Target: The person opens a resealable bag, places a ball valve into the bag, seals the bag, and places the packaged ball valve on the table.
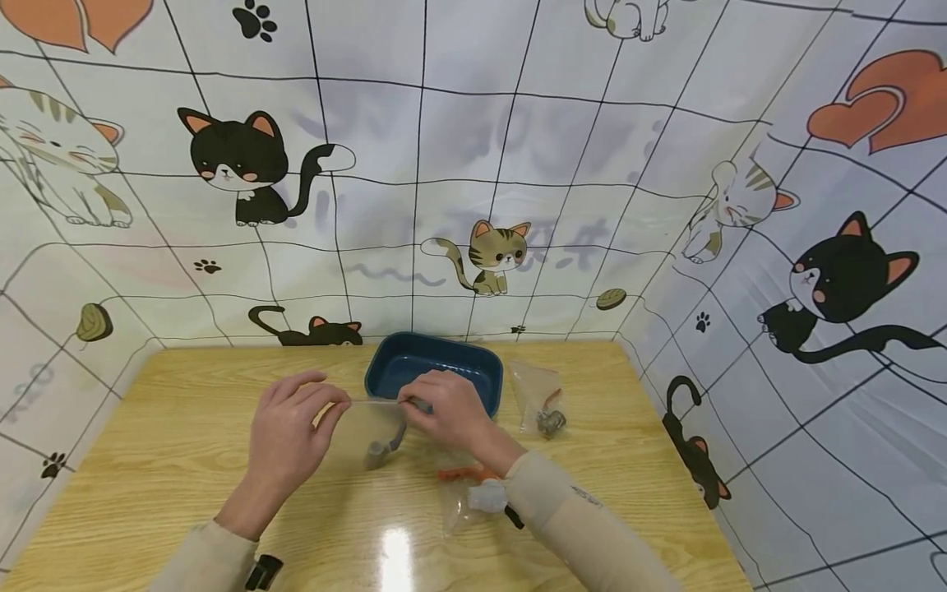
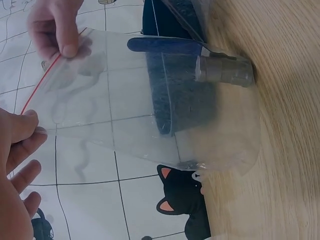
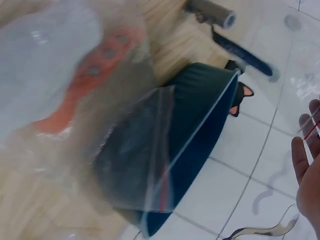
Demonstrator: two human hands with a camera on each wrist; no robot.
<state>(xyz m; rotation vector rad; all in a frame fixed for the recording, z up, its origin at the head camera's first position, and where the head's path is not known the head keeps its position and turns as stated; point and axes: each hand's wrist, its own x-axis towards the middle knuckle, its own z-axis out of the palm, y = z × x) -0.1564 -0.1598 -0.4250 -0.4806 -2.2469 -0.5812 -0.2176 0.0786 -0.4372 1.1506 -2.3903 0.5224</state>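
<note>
A clear zip bag (image 2: 135,100) with a red seal line hangs stretched between my two hands. Inside, near its bottom, is a grey cylinder with a long flat blue handle (image 2: 165,46), which looks like a lever valve. My left hand (image 1: 288,423) pinches one end of the bag's top edge between thumb and forefinger. The other end is pinched by my right hand (image 1: 447,407), which is in front of a dark blue plastic basin (image 1: 377,362). In the head view the bag's film barely shows; the grey cylinder (image 1: 376,454) appears below the hands.
Right of the basin lies another clear bag (image 1: 528,386) holding a grey metal piece (image 1: 551,423). Under my right forearm is a bag with an orange piece (image 1: 466,474) and a whitish piece (image 1: 487,497). Cat-patterned sheeting (image 1: 370,205) walls the wooden table (image 1: 185,395) at back and sides.
</note>
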